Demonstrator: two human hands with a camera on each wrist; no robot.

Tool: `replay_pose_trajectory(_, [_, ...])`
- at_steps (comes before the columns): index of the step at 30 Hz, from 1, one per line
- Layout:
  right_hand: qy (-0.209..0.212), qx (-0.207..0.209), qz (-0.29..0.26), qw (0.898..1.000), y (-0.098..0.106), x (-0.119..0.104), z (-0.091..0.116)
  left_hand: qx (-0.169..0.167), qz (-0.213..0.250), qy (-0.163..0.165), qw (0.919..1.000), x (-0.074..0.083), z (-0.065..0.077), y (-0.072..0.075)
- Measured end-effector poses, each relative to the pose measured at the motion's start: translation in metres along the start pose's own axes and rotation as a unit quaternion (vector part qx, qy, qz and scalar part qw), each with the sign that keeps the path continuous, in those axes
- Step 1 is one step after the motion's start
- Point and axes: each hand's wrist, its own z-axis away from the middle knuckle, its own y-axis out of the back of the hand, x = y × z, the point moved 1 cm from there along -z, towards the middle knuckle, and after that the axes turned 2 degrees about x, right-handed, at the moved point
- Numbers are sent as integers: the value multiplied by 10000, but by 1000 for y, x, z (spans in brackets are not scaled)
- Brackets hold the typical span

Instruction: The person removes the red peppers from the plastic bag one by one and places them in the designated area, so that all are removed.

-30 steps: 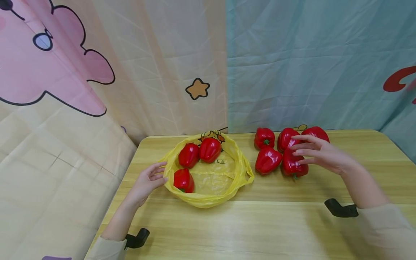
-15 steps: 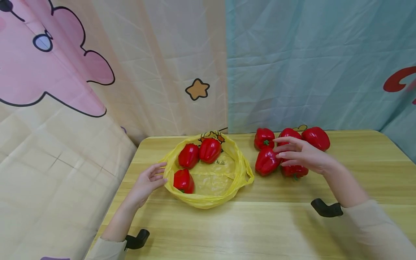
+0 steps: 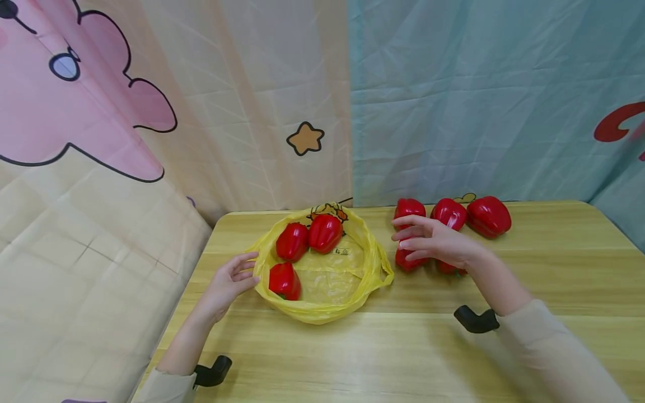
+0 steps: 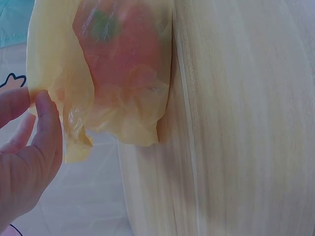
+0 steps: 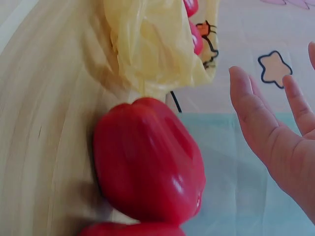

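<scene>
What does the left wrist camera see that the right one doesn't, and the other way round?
Only the left wrist view: the left hand, its fingers holding the edge of the yellow bag, and a green stem showing through it.
Only the right wrist view: the right hand, its fingers empty, and a red pepper outside the bag, with part of another below it in the picture.
Both: yellow bag with red inside, wooden table, star on the curtain.

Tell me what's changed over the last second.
The right hand has moved left across the loose peppers, its fingertips now over the leftmost ones. Nothing was taken hold of or let go. The left hand stays at the bag's left rim; the three peppers inside and five outside lie unchanged.
</scene>
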Motion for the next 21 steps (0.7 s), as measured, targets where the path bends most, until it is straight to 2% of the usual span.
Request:
replay_pose_trajectory(5, [-181, -225, -30, 9996, -15, -5, -12, -7, 4, 7, 10000, -1, 0, 0])
replay_pose_trajectory(12, [-138, -531, 61, 9985, -37, -8, -28, 1, 5, 18, 10000, -1, 0, 0])
replay_pose_trajectory(21, [-151, -705, 60, 9974, -61, -8, -44, -23, 18, 40, 10000, 0, 0, 0])
